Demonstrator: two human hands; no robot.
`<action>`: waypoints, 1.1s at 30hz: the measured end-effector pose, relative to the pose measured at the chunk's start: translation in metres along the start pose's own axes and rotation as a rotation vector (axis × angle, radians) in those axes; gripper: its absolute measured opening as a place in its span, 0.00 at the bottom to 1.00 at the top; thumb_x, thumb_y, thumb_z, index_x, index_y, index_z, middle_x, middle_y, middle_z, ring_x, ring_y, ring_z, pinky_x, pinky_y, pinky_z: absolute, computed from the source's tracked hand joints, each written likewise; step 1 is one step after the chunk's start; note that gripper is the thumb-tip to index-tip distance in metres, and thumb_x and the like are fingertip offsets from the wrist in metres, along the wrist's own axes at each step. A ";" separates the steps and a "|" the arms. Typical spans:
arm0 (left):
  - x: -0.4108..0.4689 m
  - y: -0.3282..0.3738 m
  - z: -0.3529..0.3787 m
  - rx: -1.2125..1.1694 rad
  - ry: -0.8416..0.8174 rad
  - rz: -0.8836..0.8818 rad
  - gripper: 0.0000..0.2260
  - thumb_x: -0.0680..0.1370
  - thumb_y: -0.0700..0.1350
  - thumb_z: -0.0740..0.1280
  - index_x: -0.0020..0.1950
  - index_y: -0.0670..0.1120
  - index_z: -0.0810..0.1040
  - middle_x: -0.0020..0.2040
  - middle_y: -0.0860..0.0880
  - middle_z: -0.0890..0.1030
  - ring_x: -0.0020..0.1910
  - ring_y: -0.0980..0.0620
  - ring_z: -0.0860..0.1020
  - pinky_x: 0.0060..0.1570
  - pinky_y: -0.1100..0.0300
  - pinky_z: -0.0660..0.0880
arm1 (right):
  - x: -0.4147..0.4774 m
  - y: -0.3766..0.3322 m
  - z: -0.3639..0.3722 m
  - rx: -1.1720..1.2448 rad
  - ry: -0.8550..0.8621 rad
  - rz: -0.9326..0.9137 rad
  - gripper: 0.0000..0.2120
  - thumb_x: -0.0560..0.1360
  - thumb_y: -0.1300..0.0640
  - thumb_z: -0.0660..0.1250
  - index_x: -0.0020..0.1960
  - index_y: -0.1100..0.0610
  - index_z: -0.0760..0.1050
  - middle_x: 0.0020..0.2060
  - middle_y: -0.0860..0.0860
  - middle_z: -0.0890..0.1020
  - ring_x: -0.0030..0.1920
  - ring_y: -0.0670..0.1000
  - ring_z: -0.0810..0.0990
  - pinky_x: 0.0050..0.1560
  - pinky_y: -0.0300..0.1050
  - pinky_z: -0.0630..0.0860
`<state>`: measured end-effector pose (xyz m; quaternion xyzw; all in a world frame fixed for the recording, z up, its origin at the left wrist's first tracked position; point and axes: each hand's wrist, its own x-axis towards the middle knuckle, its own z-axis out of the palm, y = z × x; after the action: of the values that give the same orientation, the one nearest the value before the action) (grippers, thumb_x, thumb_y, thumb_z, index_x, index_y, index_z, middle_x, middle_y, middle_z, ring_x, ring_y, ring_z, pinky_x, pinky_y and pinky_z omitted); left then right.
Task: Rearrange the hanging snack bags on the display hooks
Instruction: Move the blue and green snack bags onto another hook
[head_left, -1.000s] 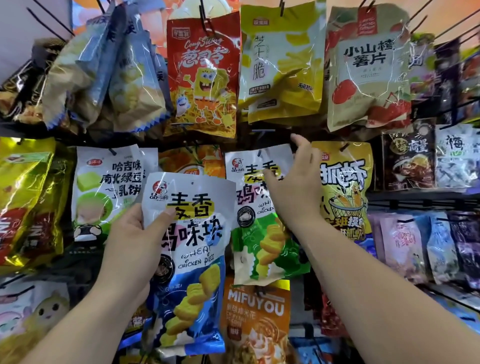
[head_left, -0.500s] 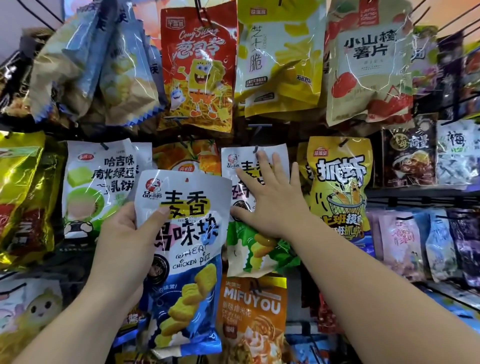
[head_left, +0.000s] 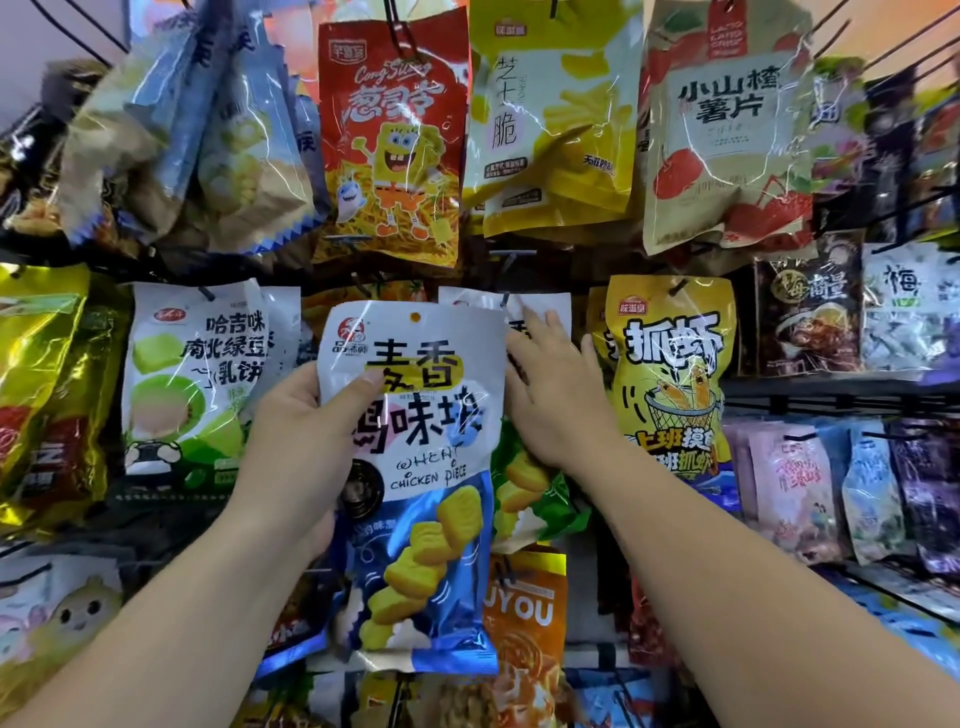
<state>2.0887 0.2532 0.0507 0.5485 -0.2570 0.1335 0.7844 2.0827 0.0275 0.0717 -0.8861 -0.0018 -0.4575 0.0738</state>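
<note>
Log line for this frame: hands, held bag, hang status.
left hand: grips blue chicken-piece bag | right hand: flat on hung green bag behind | held bag: hang hole empty, unhung

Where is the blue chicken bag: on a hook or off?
Off. The left hand holds the blue chicken bag; no hook passes its hang hole.

The light is bright and even, it falls from the front and above. White glare streaks cross the red bag (head_left: 389, 104) and yellow bag (head_left: 545, 145) above the fingers (head_left: 545, 338). Gaps behind the bags are dark. The blue bag (head_left: 415, 467) just left of the fingers is sharp; far from them the edges bend and blur.
</note>
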 end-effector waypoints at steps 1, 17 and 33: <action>0.003 0.003 0.005 0.003 -0.012 -0.001 0.05 0.82 0.43 0.69 0.56 0.49 0.84 0.45 0.49 0.89 0.41 0.48 0.88 0.34 0.52 0.84 | 0.000 0.001 -0.004 0.086 0.040 0.009 0.28 0.84 0.40 0.45 0.81 0.45 0.64 0.83 0.50 0.59 0.84 0.54 0.51 0.82 0.63 0.44; 0.047 -0.003 0.084 0.045 -0.074 -0.160 0.07 0.82 0.44 0.71 0.58 0.44 0.82 0.53 0.42 0.87 0.52 0.39 0.85 0.55 0.37 0.82 | 0.024 0.011 -0.044 0.360 0.305 0.291 0.12 0.83 0.48 0.65 0.43 0.51 0.74 0.32 0.44 0.75 0.33 0.44 0.72 0.32 0.42 0.63; 0.053 -0.005 0.092 0.144 0.003 -0.135 0.06 0.80 0.46 0.72 0.54 0.44 0.80 0.49 0.42 0.87 0.44 0.42 0.87 0.44 0.43 0.85 | 0.028 -0.001 -0.040 0.178 0.386 0.235 0.15 0.78 0.51 0.72 0.61 0.54 0.73 0.51 0.50 0.77 0.49 0.52 0.75 0.44 0.46 0.71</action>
<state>2.1119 0.1616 0.1004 0.6193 -0.2078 0.0994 0.7506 2.0667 0.0217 0.1170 -0.7664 0.0753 -0.6047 0.2031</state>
